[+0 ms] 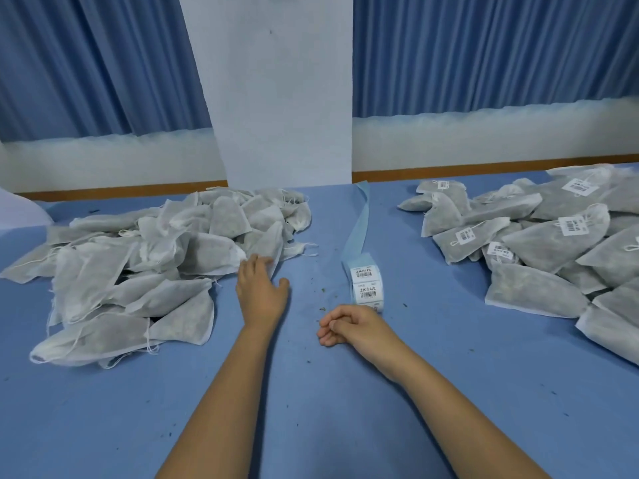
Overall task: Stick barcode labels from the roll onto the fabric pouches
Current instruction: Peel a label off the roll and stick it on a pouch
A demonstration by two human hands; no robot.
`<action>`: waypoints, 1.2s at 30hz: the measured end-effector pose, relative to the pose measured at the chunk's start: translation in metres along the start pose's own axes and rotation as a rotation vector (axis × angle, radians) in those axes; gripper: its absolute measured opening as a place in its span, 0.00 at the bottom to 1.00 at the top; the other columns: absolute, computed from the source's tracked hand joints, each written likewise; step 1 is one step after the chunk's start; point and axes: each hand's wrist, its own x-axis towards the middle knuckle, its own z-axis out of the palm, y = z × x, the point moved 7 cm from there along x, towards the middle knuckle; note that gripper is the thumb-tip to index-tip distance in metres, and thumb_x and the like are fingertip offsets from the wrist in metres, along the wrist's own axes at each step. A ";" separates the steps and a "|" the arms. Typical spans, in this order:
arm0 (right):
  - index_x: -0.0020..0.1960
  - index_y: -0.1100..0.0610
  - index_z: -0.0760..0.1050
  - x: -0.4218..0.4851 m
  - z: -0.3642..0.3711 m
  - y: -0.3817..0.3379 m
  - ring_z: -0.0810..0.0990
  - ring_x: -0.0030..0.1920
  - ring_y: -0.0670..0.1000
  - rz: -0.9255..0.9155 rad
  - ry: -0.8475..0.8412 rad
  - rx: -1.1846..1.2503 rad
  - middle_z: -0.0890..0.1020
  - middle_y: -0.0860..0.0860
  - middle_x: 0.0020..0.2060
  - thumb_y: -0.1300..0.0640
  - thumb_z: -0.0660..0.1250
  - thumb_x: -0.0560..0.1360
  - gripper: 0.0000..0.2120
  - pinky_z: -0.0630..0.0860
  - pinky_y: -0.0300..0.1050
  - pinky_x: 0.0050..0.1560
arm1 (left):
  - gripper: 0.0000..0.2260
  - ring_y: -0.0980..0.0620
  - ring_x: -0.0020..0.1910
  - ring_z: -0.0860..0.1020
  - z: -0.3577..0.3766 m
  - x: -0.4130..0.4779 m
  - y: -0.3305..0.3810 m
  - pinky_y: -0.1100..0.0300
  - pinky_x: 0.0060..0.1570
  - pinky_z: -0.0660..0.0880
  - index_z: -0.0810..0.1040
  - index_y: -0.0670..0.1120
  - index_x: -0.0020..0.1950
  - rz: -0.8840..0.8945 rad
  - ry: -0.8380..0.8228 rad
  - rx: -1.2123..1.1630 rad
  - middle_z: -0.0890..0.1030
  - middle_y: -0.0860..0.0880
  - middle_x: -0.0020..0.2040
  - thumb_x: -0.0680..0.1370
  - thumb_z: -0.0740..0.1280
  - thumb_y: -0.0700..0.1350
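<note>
Two bare forearms stretch over the blue table (311, 409) from the near edge. The right hand (349, 324) rests on the cloth with its fingers loosely curled and nothing visible in them. Just beyond it, almost touching, lies the label roll (364, 285), barcode labels facing up. Small dark crumbs (323, 308) dot the cloth between the hands.

The left hand (261, 292) reaches a little further, relaxed, its straight fingertips touching the near right edge of a pile of plain pouches (155, 254) that fills the left side. On the right, well apart from the roll, a second heap of labelled pouches (553, 236) spreads to the frame edge.

From the roll a pale blue backing strip (358, 223) trails to the far edge, where a white pillar (276, 98) stands between blue curtains (103, 63).
</note>
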 end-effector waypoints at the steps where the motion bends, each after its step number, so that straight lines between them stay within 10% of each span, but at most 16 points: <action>1: 0.43 0.61 0.77 0.000 0.000 0.000 0.81 0.35 0.48 0.002 -0.002 -0.004 0.83 0.55 0.37 0.70 0.57 0.78 0.12 0.79 0.38 0.45 | 0.23 0.42 0.71 0.65 0.005 0.006 0.000 0.47 0.68 0.62 0.69 0.41 0.68 0.031 -0.045 0.006 0.69 0.43 0.70 0.74 0.69 0.40; 6: 0.43 0.61 0.77 -0.002 -0.001 -0.001 0.81 0.36 0.49 -0.003 -0.030 -0.025 0.83 0.55 0.38 0.69 0.58 0.78 0.11 0.79 0.38 0.45 | 0.29 0.44 0.65 0.66 0.017 0.021 -0.004 0.50 0.59 0.60 0.62 0.47 0.74 0.001 -0.031 0.197 0.74 0.46 0.65 0.75 0.69 0.44; 12: 0.41 0.60 0.76 -0.016 -0.006 -0.044 0.80 0.34 0.46 -0.373 0.069 0.049 0.82 0.49 0.35 0.76 0.56 0.75 0.16 0.76 0.36 0.40 | 0.06 0.45 0.55 0.70 0.005 -0.014 0.019 0.52 0.51 0.57 0.80 0.47 0.46 0.073 0.143 0.356 0.81 0.50 0.45 0.72 0.66 0.43; 18: 0.61 0.46 0.72 -0.038 -0.036 -0.070 0.78 0.36 0.50 -0.624 0.228 -0.071 0.72 0.44 0.63 0.71 0.59 0.68 0.28 0.73 0.43 0.38 | 0.14 0.57 0.41 0.71 -0.024 -0.054 0.076 0.55 0.56 0.64 0.66 0.50 0.31 0.312 -0.036 -0.060 0.72 0.53 0.34 0.68 0.71 0.50; 23: 0.59 0.50 0.75 -0.035 -0.038 -0.063 0.78 0.33 0.49 -0.532 0.203 -0.025 0.81 0.53 0.43 0.76 0.62 0.74 0.24 0.75 0.41 0.36 | 0.06 0.61 0.33 0.75 -0.028 -0.085 0.091 0.67 0.35 0.71 0.80 0.46 0.43 0.275 -0.381 -0.556 0.80 0.50 0.36 0.68 0.71 0.39; 31: 0.38 0.59 0.80 -0.035 -0.046 -0.068 0.77 0.30 0.42 -0.584 0.331 -0.260 0.78 0.42 0.28 0.66 0.70 0.73 0.06 0.72 0.32 0.35 | 0.26 0.62 0.51 0.79 -0.035 -0.082 0.089 0.71 0.49 0.72 0.74 0.61 0.59 0.358 -0.393 -0.457 0.81 0.63 0.51 0.70 0.75 0.37; 36: 0.40 0.60 0.83 -0.038 -0.041 -0.071 0.76 0.31 0.43 -0.613 0.319 -0.340 0.79 0.44 0.30 0.68 0.71 0.71 0.04 0.72 0.35 0.37 | 0.13 0.62 0.48 0.80 -0.032 -0.092 0.110 0.72 0.49 0.72 0.80 0.53 0.53 0.405 -0.368 -0.581 0.83 0.59 0.48 0.73 0.73 0.38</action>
